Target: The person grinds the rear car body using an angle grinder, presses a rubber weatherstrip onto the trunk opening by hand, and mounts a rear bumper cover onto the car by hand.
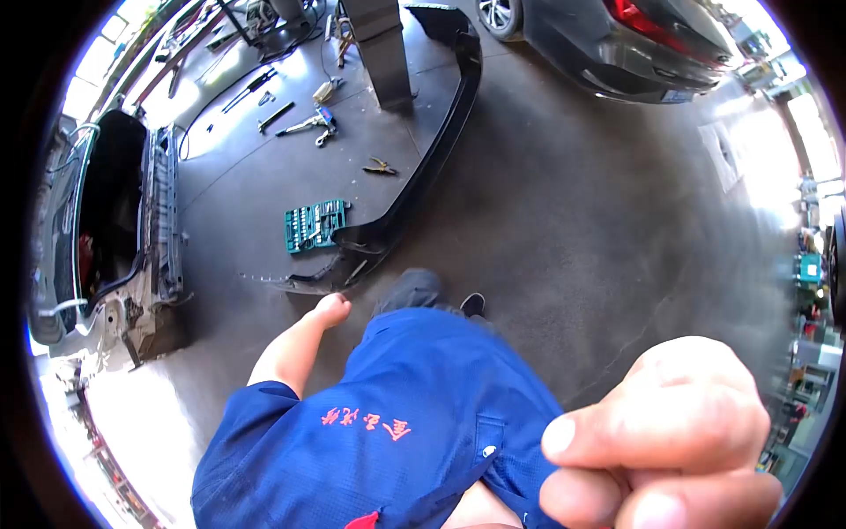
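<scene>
My right hand (670,441) is large and close to the camera at the lower right. Its fingers are curled in, and whatever they hold, if anything, is hidden. Lower down, my left hand (333,310) is at the end of my bent arm, seemingly closed, with most of its fingers out of sight. Nearest to it is the lower end of a long black car bumper (432,167) lying on the floor; I cannot tell whether they touch. A thin pale streak (357,271) shows on the bumper just above that hand. A green socket set case (315,226) lies open beside the bumper.
Pliers (381,166) and an air tool (317,123) lie on the floor. A grey post (377,53) stands beyond them. A dark car (634,48) is at the upper right, and a stripped car body (159,212) with an open rear is at the left.
</scene>
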A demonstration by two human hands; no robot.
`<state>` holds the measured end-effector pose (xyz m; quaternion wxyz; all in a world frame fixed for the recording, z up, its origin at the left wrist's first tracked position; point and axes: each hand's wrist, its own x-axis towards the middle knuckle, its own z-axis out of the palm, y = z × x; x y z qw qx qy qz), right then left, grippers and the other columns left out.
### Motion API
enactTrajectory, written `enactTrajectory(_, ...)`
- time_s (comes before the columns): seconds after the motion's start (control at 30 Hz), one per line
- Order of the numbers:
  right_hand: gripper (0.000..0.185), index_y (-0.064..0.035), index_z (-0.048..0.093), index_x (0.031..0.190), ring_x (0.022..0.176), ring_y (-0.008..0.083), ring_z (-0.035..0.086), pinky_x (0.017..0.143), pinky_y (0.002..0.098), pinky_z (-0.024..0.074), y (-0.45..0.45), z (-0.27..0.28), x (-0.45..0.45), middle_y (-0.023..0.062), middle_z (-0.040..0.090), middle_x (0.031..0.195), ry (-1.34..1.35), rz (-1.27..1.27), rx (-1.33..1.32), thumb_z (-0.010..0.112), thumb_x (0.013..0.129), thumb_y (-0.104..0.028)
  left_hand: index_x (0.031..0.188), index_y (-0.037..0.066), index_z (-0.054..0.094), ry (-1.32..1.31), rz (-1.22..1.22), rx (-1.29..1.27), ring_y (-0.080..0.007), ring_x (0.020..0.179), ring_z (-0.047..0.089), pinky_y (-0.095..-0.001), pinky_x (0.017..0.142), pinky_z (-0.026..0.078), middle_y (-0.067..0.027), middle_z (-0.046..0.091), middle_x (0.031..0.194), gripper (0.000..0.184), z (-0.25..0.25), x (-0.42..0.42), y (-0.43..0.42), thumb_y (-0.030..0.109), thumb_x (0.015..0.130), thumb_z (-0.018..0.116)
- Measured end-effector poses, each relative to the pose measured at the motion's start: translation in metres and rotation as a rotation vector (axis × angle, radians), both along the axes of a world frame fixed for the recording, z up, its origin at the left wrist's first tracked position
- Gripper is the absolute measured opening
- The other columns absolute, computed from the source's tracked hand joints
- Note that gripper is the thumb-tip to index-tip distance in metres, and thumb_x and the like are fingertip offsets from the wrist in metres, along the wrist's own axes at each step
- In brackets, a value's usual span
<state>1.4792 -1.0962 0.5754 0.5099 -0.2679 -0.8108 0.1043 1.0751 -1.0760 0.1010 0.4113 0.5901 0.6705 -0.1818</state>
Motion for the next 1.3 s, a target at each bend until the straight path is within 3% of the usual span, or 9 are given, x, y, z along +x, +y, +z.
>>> enactTrajectory(0.23, 0.020, -0.0057, 0.069, 0.094, 0.058, 0.0187, 0.062, 0.052, 0.0292, 0.0499, 0.076, 0.002, 0.055, 0.0086, 0.064, 0.076, 0.045, 0.259, -0.036, 0.076, 0.079, -0.016, 0.114, -0.002, 0.069, -0.032, 0.418, -0.172, -0.0344, 0.107, 0.068, -0.0414, 0.096, 0.052, -0.0227, 0.071, 0.112, 0.036, -0.028, 0.038, -0.052, 0.024, 0.092, 0.057)
enactTrajectory(0.5, 0.020, -0.0077, 0.068, 0.093, 0.059, 0.0200, 0.063, 0.052, 0.0314, 0.0513, 0.201, -0.008, 0.078, 0.0066, 0.062, 0.075, 0.092, 0.486, -0.131, 0.076, 0.076, -0.015, 0.104, 0.002, 0.071, -0.208, 0.203, 0.098, -0.0333, 0.093, 0.071, -0.0423, 0.086, 0.055, -0.0202, 0.073, 0.099, 0.031, -0.101, 0.132, 0.137, 0.025, 0.089, 0.056)
enactTrajectory(0.67, 0.020, -0.0089, 0.067, 0.092, 0.059, 0.0208, 0.063, 0.053, 0.0327, 0.0523, 0.282, -0.009, 0.096, 0.0054, 0.061, 0.074, 0.082, 0.631, -0.239, 0.075, 0.074, -0.015, 0.101, 0.000, 0.070, -0.329, 0.101, 0.347, -0.0377, 0.095, 0.070, -0.0444, 0.086, 0.054, -0.0226, 0.072, 0.096, 0.028, -0.015, 0.229, 0.314, 0.020, 0.093, 0.052)
enactTrajectory(0.8, 0.021, -0.0099, 0.066, 0.091, 0.060, 0.0215, 0.064, 0.053, 0.0338, 0.0530, 0.360, -0.025, 0.122, 0.0045, 0.061, 0.073, 0.008, 0.716, -0.387, 0.075, 0.073, -0.014, 0.109, 0.000, 0.068, -0.627, 0.403, 0.403, -0.0296, 0.091, 0.070, -0.0378, 0.085, 0.054, -0.0171, 0.073, 0.098, 0.027, 0.032, 0.278, 0.386, 0.018, 0.094, 0.057)
enactTrajectory(0.9, 0.016, -0.0080, 0.062, 0.094, 0.068, 0.0272, 0.068, 0.060, 0.0369, 0.0549, 0.431, -0.074, 0.157, 0.0105, 0.064, 0.078, -0.293, 0.664, -0.662, 0.070, 0.082, -0.015, 0.112, 0.000, 0.067, -0.605, 0.434, 0.346, -0.0278, 0.095, 0.069, -0.0355, 0.087, 0.053, -0.0183, 0.072, 0.098, 0.028, 0.038, 0.290, 0.393, 0.019, 0.094, 0.057)
enactTrajectory(0.93, 0.017, -0.0060, 0.066, 0.098, 0.070, 0.0285, 0.069, 0.063, 0.0370, 0.0543, 0.460, -0.100, 0.170, 0.0134, 0.067, 0.080, -0.406, 0.574, -0.937, 0.070, 0.085, -0.017, 0.113, -0.002, 0.064, -0.568, 0.399, 0.412, -0.0150, 0.083, 0.064, -0.0296, 0.079, 0.053, -0.0073, 0.069, 0.092, 0.026, 0.024, 0.288, 0.390, 0.015, 0.097, 0.054)
enactTrajectory(1.03, 0.017, -0.0005, 0.065, 0.093, 0.072, 0.0327, 0.069, 0.067, 0.0380, 0.0535, 0.531, -0.242, 0.230, 0.0167, 0.069, 0.079, -0.449, 0.165, -1.142, 0.064, 0.089, -0.017, 0.109, 0.000, 0.067, -0.331, 0.581, 0.391, -0.0292, 0.095, 0.067, -0.0381, 0.087, 0.052, -0.0172, 0.071, 0.100, 0.029, -0.013, 0.282, 0.355, 0.021, 0.095, 0.053)
enactTrajectory(1.1, 0.021, -0.0007, 0.065, 0.094, 0.091, 0.0405, 0.067, 0.082, 0.0474, 0.0538, 0.556, -0.343, 0.292, 0.0216, 0.070, 0.089, -0.843, -0.057, -1.069, 0.062, 0.090, -0.021, 0.107, 0.001, 0.069, -0.133, 0.745, 0.281, -0.0374, 0.106, 0.067, -0.0428, 0.095, 0.051, -0.0227, 0.071, 0.107, 0.031, -0.032, 0.282, 0.313, 0.024, 0.093, 0.053)
enactTrajectory(1.3, 0.030, -0.0047, 0.071, 0.108, 0.109, 0.0359, 0.067, 0.094, 0.0429, 0.0532, 0.599, -0.464, 0.390, 0.0203, 0.072, 0.110, -1.359, 0.215, -1.477, 0.058, 0.087, -0.022, 0.108, 0.003, 0.070, -0.062, 1.048, -0.061, -0.0343, 0.103, 0.069, -0.0395, 0.093, 0.053, -0.0207, 0.072, 0.105, 0.029, -0.035, 0.329, 0.260, 0.024, 0.094, 0.057)
